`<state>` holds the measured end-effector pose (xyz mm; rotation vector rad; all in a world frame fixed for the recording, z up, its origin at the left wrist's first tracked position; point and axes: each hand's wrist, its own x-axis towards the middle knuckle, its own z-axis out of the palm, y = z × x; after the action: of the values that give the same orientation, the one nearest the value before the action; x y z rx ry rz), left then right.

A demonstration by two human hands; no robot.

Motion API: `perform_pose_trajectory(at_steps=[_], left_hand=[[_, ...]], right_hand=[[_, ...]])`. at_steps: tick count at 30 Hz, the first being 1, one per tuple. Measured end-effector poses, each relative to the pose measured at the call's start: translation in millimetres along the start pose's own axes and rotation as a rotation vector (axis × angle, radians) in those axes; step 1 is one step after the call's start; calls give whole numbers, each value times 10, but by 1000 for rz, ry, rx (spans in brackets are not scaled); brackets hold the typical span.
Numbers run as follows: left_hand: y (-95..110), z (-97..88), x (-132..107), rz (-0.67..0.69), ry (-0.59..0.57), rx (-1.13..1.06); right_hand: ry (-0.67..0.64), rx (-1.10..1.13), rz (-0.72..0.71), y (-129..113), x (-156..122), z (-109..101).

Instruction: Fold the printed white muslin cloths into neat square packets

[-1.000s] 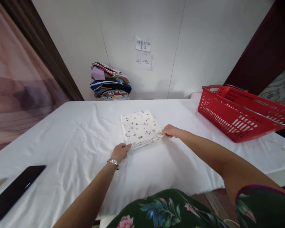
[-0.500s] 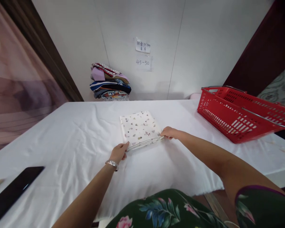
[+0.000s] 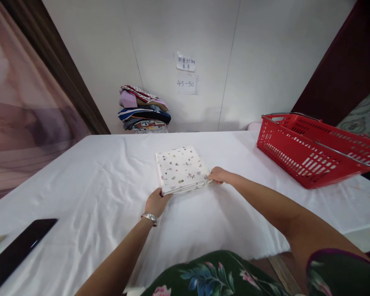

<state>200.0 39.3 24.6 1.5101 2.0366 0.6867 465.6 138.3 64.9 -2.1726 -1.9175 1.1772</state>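
Observation:
A folded white cloth (image 3: 181,166) printed with small scattered motifs lies on the white-covered table, its stacked layers showing along the near edge. My left hand (image 3: 158,201), with a silver bracelet at the wrist, is closed on the near left corner. Some of its fingers are hidden beneath the edge. At the near right corner, my right hand (image 3: 218,174) pinches the layers between thumb and fingers.
A red plastic basket (image 3: 283,148) with metal handles stands on the right side of the table. Against the wall at the back left is a pile of folded fabrics (image 3: 144,110). A black phone-like slab (image 3: 21,250) lies at the front left. Paper signs (image 3: 186,84) hang on the wall.
My left hand has shifted slightly right along the near edge, with its fingers now tucked under the corner. The right hand keeps its pinch. The view has tipped up a little.

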Motion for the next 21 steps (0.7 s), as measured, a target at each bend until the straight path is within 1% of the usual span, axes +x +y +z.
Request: perform_pose_trajectory(at_steps=[3,7,10,12,13,15,17,19,21], left_hand=[[-33,-9,4,30,28,-20],[-107,4,-38,109,73,58],[-139,31,-70,99,71,29],[-126,20,-78,37,49,-89],[-109,1,-77,-20,20,-180],[-62,-58,-61,-178,-75,-402],[-16,-116,-26,-308,-163,-566],[19,-141,26,-361,-190,-606],[40,-122,88,-366,-173,-564]], right_hand=[[10,-23,-18,8,1,7],[-9,-16,-45,36,-34,28],[-26,-4,-63,68,-35,51],[-27,22,-71,93,-15,71],[-24,46,-72,106,-2,82],[-19,98,-74,131,25,104],[-25,134,-78,153,46,123],[-36,151,-82,167,63,137],[-40,178,-73,171,79,148]])
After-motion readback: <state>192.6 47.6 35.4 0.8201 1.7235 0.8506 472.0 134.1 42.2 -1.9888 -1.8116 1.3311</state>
